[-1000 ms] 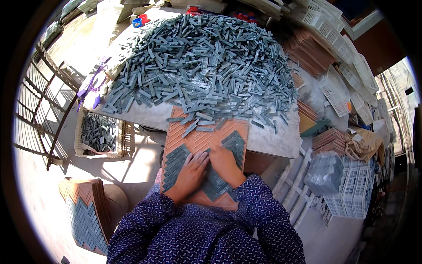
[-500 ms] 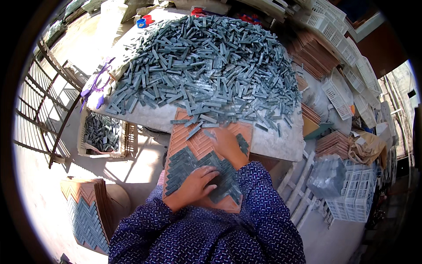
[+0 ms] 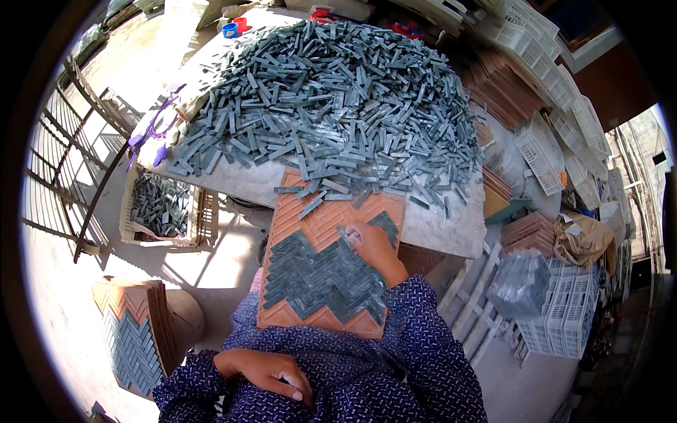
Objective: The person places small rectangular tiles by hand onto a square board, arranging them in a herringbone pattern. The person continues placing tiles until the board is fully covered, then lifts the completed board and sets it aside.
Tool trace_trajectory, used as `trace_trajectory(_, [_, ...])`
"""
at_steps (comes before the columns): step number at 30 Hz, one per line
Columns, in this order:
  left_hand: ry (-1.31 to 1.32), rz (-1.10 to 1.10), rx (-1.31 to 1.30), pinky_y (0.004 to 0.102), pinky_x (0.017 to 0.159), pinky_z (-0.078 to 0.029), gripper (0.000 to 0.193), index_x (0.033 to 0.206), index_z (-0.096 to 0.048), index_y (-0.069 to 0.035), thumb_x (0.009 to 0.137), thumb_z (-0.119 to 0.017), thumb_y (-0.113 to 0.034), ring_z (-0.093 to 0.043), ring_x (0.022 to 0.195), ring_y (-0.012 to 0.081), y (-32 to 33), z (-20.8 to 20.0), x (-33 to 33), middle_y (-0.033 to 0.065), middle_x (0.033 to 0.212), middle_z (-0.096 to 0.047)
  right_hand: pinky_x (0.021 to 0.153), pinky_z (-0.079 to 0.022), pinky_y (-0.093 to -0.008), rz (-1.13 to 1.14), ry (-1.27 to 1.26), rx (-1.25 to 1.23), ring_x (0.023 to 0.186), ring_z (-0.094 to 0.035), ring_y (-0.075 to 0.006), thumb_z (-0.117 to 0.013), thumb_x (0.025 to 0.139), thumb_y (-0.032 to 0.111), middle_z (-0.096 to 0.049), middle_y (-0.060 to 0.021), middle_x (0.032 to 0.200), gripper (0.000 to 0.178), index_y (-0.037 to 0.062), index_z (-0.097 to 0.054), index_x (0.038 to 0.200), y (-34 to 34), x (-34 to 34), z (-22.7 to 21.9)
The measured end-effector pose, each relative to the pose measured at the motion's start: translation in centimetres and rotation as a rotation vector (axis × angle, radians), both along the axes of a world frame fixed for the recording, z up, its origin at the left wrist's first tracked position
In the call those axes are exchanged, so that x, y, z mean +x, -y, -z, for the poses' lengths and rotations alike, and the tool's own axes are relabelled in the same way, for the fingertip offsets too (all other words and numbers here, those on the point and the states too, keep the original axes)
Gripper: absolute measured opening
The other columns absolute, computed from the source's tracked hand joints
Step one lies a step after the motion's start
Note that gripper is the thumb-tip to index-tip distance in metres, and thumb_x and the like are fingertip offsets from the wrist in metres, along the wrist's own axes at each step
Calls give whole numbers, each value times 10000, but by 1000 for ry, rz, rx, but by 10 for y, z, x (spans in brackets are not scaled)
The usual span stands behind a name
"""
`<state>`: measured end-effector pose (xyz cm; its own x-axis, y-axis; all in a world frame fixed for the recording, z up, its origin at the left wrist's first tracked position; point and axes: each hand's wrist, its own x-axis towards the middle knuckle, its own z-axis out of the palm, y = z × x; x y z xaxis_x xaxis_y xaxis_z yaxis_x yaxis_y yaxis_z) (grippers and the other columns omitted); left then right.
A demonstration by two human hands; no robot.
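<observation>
An orange tray [image 3: 338,222] with moulded herringbone grooves leans from the table edge toward my lap. Dark green stone strips [image 3: 317,275] fill a zigzag band across its middle. My right hand [image 3: 374,243] is over the right part of the tray, its fingers closed on a small stone strip [image 3: 343,230] at the upper edge of the laid band. My left hand [image 3: 271,374] is low over my lap, off the tray; its fingers are curled, and whatever they may hold is hidden. Several loose strips [image 3: 310,206] lie across the tray's top end.
A large heap of stone strips [image 3: 338,99] covers the table [image 3: 451,229]. On the left are a basket of strips [image 3: 128,211], a stack of trays [image 3: 166,324] and a metal rack [image 3: 84,211]. White crates [image 3: 564,310] and orange trays [image 3: 532,233] stand at right.
My left hand has left the tray and moved down to my lap. My right hand has come down from the tray's top end to the laid strips.
</observation>
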<state>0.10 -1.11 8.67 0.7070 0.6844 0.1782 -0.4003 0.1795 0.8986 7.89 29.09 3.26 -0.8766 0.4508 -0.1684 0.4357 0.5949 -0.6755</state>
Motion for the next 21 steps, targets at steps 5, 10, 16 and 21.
trace_trajectory(5, [53, -51, -30, 358, 890, -456, 297, 1100, -631, 30, 969, -484, -191, -591, 1052, 265, 3, -2, 1, 165, 1130, -628, 671, -454, -471, -64, -66, 253, 805, -578, -408, -584, 766, 31, -601, -207, 817, 150, 17, -582, 916, 6, -3, -5])
trace_trajectory(10, [56, 4, -28, 357, 882, -452, 288, 1097, -633, 35, 963, -495, -180, -592, 1041, 269, -6, 3, 2, 164, 1119, -633, 775, -469, -440, -189, -171, 269, 915, -581, -377, -622, 747, 18, -616, -165, 963, 319, 55, -611, 1064, -3, -9, -3])
trace_trajectory(16, [73, -62, 26, 332, 864, -457, 280, 1107, -637, 9, 956, -509, -189, -601, 1021, 239, -12, 4, -3, 144, 1096, -644, 759, -472, -407, -290, -13, 204, 926, -577, -355, -635, 720, 11, -600, -162, 974, 356, 56, -612, 1073, -13, -12, 1])
trace_trajectory(21, [52, -140, 34, 319, 847, -475, 312, 1188, -597, -22, 949, -523, -209, -621, 996, 214, -14, 11, -7, 127, 1106, -646, 714, -478, -395, -114, -96, 159, 816, -611, -328, -628, 745, 39, -624, -156, 861, 222, 34, -627, 968, -15, -12, 2])
